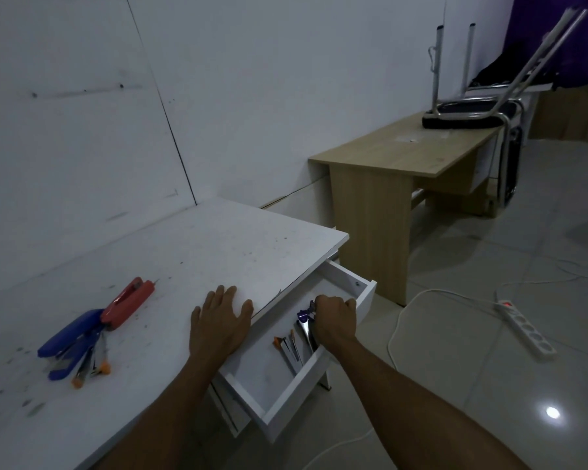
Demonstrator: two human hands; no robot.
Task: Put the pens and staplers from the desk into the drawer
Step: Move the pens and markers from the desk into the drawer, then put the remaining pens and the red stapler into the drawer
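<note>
1. Dim light falls on the white laminate desk (170,266) against the pale wall, with its white drawer (272,378) pulled out over the grey tiled floor.
2. I have my right hand (333,320) down inside the drawer, fingers curled around a shiny purple-and-silver stapler (305,325); it looks like I am setting it down, though I cannot tell whether the grasp has loosened yet.
3. Just beside that hand, toward me and to the left, a few slim pens with orange caps (291,351) lie on the drawer floor against its right wall, so part of the task already seems done.
4. Across the drawer's inner edge from the grip, my left hand (219,320) lies flat and spread on the desk top, holding nothing; I judge it is there to brace me while the other arm reaches down.
5. Well to the left of both hands, the rest waits on the desk: a salmon-red plastic stapler (129,301) touching a blue plastic stapler (70,335), with more orange-tipped pens (92,366) tucked under the blue one.
6. Far off to the right of the grip, a white power strip (526,329) lies on the tiles and a wooden side desk (408,154) stands by the wall, neither in my way.
</note>
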